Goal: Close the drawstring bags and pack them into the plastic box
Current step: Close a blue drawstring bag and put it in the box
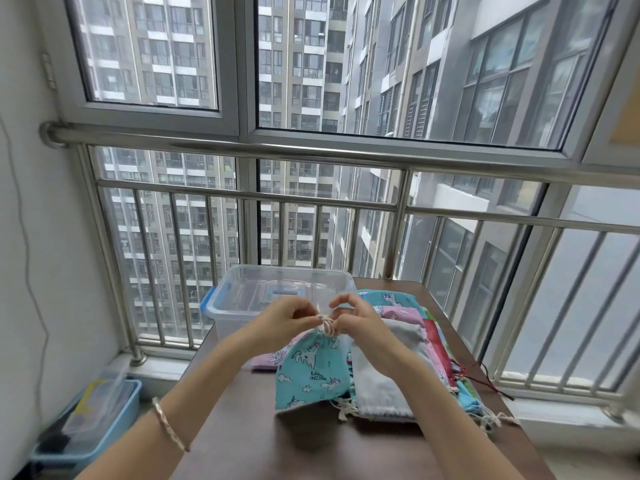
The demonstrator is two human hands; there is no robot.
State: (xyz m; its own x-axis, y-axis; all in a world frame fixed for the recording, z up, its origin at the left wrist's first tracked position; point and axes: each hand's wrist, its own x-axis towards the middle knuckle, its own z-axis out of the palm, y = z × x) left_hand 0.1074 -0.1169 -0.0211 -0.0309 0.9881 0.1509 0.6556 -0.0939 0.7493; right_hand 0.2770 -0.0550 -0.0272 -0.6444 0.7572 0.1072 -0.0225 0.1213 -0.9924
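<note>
A turquoise unicorn-print drawstring bag (311, 372) is held up over the brown table, its mouth gathered tight. My left hand (280, 320) and my right hand (356, 320) both pinch its white drawstring (325, 323) at the cinched top. A clear plastic box (235, 299) with blue latches stands behind my hands at the table's far left. Right of the held bag lies a pile of flat bags (408, 327), with a grey bag (377, 386) on top of it.
A pink bag (266, 360) lies flat under the held one. The brown table (294, 445) abuts a steel railing (311, 195) and window. On the floor at left sits a blue tray (90, 420) with items. A red cord (485, 379) trails off the table's right edge.
</note>
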